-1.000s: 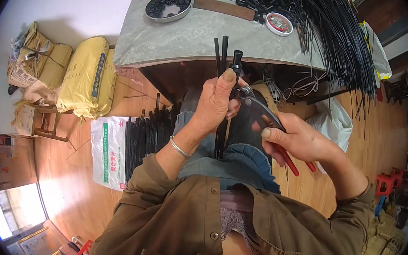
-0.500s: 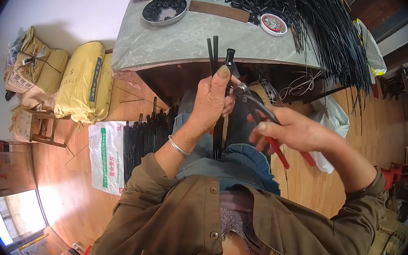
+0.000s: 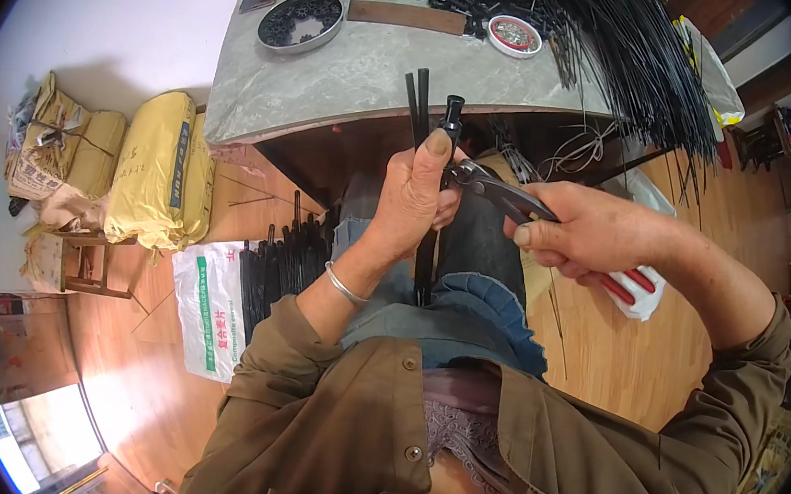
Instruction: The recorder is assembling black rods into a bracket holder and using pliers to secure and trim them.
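Observation:
My left hand (image 3: 410, 196) is closed around a bundle of slim black rods (image 3: 418, 100), held upright over my lap. A black tube with a flared cap (image 3: 453, 113) stands up from the same grip, with the thumb pressed against it. My right hand (image 3: 595, 231) is wrapped around pliers (image 3: 493, 190), whose red handle ends (image 3: 630, 285) stick out below the palm. The handles are squeezed together. The pliers' jaws reach the tube beside my left fingers; what they bite on is too small to make out.
Ahead is a grey table (image 3: 375, 71) with a bowl of black rings (image 3: 316, 44), a brown strip (image 3: 405, 16), a dish of small silvery pieces (image 3: 514, 53) and long black rods (image 3: 645, 71). Left on the floor stand yellow sacks (image 3: 148, 168) and more black rods (image 3: 282, 269).
The pliers' handles, spread apart before, have come together as my right fingers closed around them. My right hand rose slightly and moved right. My left hand keeps its hold.

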Tool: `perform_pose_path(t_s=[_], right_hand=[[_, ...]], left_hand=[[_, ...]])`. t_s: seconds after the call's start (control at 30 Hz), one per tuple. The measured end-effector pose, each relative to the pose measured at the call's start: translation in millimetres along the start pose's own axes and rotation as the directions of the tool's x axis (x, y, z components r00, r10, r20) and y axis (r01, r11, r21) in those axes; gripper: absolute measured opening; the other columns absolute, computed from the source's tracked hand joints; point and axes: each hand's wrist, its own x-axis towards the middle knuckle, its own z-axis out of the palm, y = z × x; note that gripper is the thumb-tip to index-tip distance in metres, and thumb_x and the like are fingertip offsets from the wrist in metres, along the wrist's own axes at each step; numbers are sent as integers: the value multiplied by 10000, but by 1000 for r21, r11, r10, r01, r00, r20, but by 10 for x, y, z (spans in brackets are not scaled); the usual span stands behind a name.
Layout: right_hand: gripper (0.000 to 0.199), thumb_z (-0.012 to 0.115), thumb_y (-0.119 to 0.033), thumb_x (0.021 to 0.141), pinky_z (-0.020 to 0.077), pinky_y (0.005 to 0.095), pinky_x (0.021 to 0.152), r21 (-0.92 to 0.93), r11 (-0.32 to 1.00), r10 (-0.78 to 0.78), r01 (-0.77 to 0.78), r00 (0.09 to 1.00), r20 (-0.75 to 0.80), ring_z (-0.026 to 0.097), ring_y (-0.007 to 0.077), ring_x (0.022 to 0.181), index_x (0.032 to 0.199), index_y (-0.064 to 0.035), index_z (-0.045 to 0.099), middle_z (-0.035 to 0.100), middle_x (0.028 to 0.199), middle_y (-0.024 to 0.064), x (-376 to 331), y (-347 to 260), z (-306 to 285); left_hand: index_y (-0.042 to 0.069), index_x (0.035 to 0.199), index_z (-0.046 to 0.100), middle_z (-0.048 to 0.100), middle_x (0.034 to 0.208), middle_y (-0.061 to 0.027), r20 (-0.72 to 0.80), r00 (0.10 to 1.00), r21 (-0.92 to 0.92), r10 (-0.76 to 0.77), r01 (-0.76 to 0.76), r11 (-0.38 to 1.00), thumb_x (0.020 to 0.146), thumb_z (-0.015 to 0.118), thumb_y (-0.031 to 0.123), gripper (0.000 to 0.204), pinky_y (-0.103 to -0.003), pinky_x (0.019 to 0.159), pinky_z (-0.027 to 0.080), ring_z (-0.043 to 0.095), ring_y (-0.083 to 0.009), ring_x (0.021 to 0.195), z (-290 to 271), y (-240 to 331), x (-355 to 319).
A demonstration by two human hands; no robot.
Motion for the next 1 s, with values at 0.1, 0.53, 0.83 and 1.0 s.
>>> perform_pose_path(t_s=[0.1, 0.53, 0.83, 1.0], right_hand=[[258, 533, -283, 974, 336, 215, 412, -7, 1000, -1, 2, 997, 71, 379, 58, 482, 1063, -54, 453, 407, 653, -17, -74, 11, -94], [238, 570, -212, 939, 422, 317, 460, -269, 963, -58, 19, 989, -138, 522, 166, 506, 1062, -48, 450, 503, 640, 51, 86, 116, 92], [450, 620, -432, 846, 509, 482, 648, -859, 510, -776, 40, 452, -439, 648, 385, 791, 975, -14, 516, 650, 786, 208, 1751, 230, -585], [484, 650, -489, 796, 525, 462, 647, -835, 550, -806, 11, 268, -527, 658, 368, 772, 932, -29, 582, 648, 835, 185, 2212, -14, -790]], left_hand=[[9, 873, 528, 378, 496, 27, -21, 1000, -29, -10, 9, 1000, 924, 499, 566, 561, -221, 372, 262, 348, -56, 392, -14, 16, 34], [6, 795, 573, 396, 503, 35, -69, 996, 85, 64, -58, 995, 931, 496, 554, 571, -215, 372, 268, 362, -48, 394, 96, -3, 31], [43, 837, 486, 413, 579, 11, -449, 858, 237, 249, -154, 959, 930, 576, 374, 356, -238, 373, 324, 381, -73, 424, -387, -127, 660], [82, 750, 462, 398, 567, 5, -245, 937, 138, 248, -220, 966, 919, 606, 323, 329, -262, 399, 335, 381, -107, 426, -207, 322, 570]])
